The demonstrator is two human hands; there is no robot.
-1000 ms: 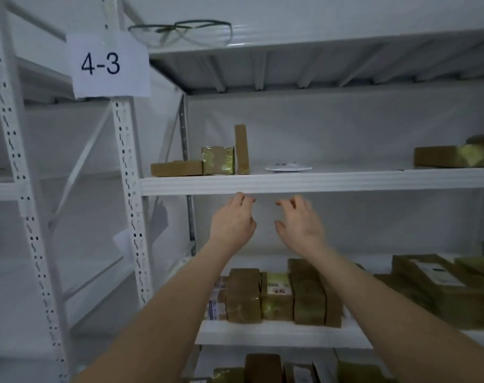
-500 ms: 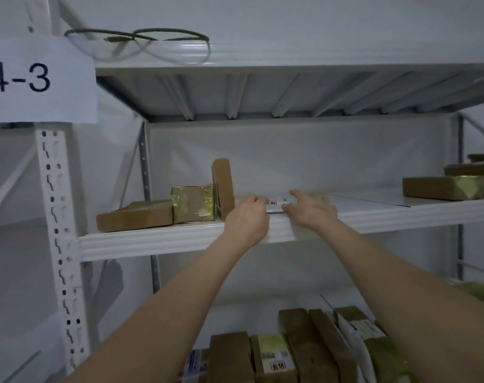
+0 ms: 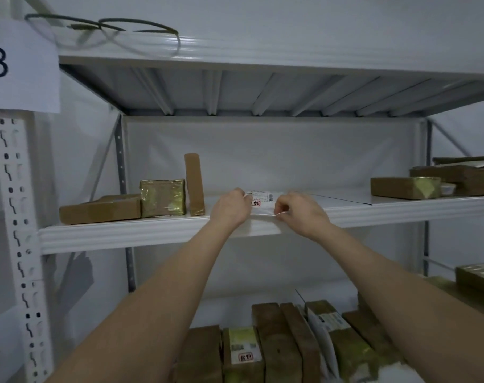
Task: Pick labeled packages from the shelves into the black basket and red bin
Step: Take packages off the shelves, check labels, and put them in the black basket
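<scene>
A flat white labeled package (image 3: 263, 200) lies at the front edge of the middle shelf (image 3: 124, 236). My left hand (image 3: 231, 207) grips its left end and my right hand (image 3: 299, 210) pinches its right front edge, fingers curled. The package's near edge hangs slightly over the shelf lip. Its label with a barcode and a red stamp shows between my hands. The black basket and the red bin are out of view.
Left of my hands sit a flat brown box (image 3: 99, 208), a taped greenish box (image 3: 163, 197) and an upright brown box (image 3: 194, 183). More brown boxes (image 3: 406, 187) lie at the far right. The lower shelf holds several packed parcels (image 3: 274, 344). A white upright post (image 3: 16, 244) stands left.
The view has moved closer and up to the middle shelf. Both hands rose from below the shelf edge to the white package and closed on its ends, drawing it to the lip.
</scene>
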